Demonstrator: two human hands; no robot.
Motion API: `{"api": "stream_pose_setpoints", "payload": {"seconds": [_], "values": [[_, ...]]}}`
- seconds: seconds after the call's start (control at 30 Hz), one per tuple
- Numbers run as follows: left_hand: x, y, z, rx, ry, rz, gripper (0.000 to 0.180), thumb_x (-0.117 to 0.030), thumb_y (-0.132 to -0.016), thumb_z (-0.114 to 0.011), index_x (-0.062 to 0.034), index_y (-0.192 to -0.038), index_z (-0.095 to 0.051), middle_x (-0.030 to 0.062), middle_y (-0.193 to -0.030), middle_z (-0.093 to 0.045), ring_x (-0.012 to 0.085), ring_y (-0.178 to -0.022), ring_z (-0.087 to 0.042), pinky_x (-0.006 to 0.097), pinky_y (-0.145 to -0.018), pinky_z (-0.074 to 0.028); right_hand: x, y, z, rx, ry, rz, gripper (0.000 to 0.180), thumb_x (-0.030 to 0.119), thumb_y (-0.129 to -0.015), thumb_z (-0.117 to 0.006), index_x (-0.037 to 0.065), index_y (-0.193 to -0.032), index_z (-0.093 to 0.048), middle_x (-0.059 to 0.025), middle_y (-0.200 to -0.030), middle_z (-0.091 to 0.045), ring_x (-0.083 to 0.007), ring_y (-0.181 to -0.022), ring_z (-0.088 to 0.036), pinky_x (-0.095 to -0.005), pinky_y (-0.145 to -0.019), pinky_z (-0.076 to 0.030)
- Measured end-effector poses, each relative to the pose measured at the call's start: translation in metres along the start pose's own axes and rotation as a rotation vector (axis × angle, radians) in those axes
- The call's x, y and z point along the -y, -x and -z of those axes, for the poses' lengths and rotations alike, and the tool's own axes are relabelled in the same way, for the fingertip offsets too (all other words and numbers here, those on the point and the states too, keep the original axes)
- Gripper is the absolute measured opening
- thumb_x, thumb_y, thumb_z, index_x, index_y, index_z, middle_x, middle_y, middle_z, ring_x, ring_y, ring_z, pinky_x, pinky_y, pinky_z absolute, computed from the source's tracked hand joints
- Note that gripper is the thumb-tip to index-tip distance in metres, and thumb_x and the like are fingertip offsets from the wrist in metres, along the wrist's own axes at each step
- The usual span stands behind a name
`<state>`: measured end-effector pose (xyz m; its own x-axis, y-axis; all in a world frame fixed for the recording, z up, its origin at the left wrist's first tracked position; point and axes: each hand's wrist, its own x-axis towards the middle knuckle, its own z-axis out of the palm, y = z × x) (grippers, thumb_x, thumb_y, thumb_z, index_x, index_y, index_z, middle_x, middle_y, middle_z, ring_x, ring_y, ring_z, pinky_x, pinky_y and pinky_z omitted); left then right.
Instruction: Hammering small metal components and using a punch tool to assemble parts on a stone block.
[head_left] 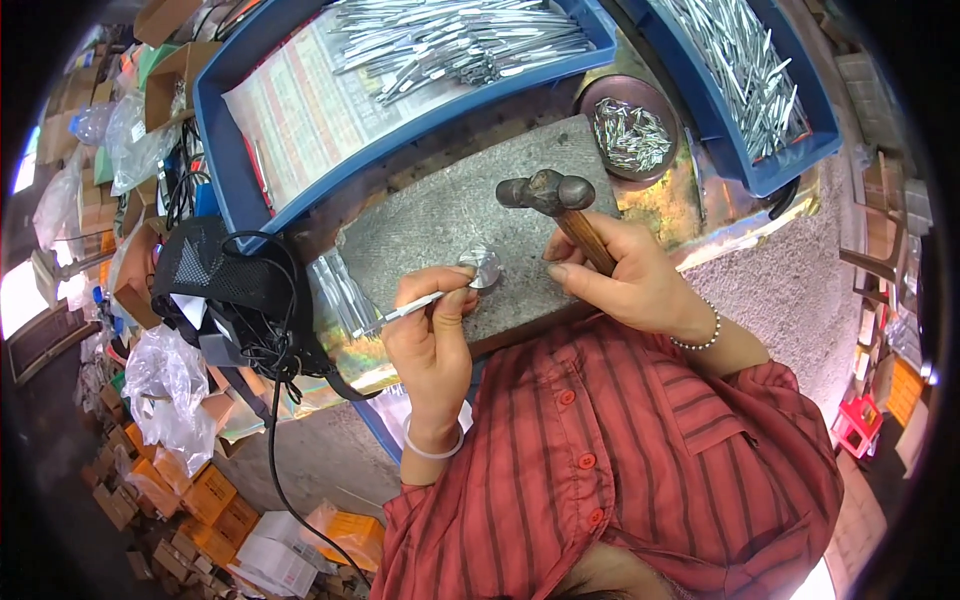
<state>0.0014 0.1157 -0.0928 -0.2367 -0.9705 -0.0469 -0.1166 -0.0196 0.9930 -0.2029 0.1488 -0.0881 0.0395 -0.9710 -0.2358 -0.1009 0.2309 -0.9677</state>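
My left hand (432, 330) pinches a slim silver metal rod (402, 311). Its far end reaches a small round shiny metal piece (484, 266) resting on a grey stone block (415, 215). In my right hand (635, 280) is a hammer (545, 190) with a wooden handle; its dark ball-peen head is raised above the block. The right thumb and index finger come close together, and whether a tiny part sits between them I cannot make out. Beyond the right hand, a round dark dish (655, 97) holds many small silver parts (628, 138).
A blue tray (335, 178) with paper and slim metal rods (460, 45) lies behind the block. Another blue tray (785, 175) of rods stands far right. Left of the block are several loose rods (342, 292) and a black mesh bag (235, 285) with a cable.
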Motion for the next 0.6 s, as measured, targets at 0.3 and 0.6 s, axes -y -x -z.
{"api": "stream_pose_setpoints", "payload": {"seconds": [0.3,0.6], "values": [[-0.0014,-0.0011,-0.0012,0.02,-0.048,-0.026,0.007,0.0,-0.089,-0.05,0.0008,-0.095,-0.052,0.0098,-0.095,-0.057,0.0107,-0.077,-0.057,0.022,-0.07,-0.048,0.0,-0.0007,0.0006,-0.007,0.008,0.031,0.015,0.006,-0.079,-0.062,-0.001,-0.092,-0.056,-0.0008,-0.077,-0.057,-0.0058,-0.068,-0.052,-0.0218,-0.06,-0.042],[-0.0043,-0.0015,-0.0027,0.017,-0.091,-0.043,0.006,0.001,-0.089,-0.049,0.0018,-0.093,-0.054,0.0091,-0.092,-0.057,0.0117,-0.074,-0.057,0.022,-0.067,-0.047,-0.0003,0.0008,0.0003,-0.011,0.001,0.035,0.016,0.007,-0.079,-0.063,-0.001,-0.091,-0.057,-0.0005,-0.073,-0.056,-0.0052,-0.065,-0.051,-0.0215,-0.058,-0.041]]}}
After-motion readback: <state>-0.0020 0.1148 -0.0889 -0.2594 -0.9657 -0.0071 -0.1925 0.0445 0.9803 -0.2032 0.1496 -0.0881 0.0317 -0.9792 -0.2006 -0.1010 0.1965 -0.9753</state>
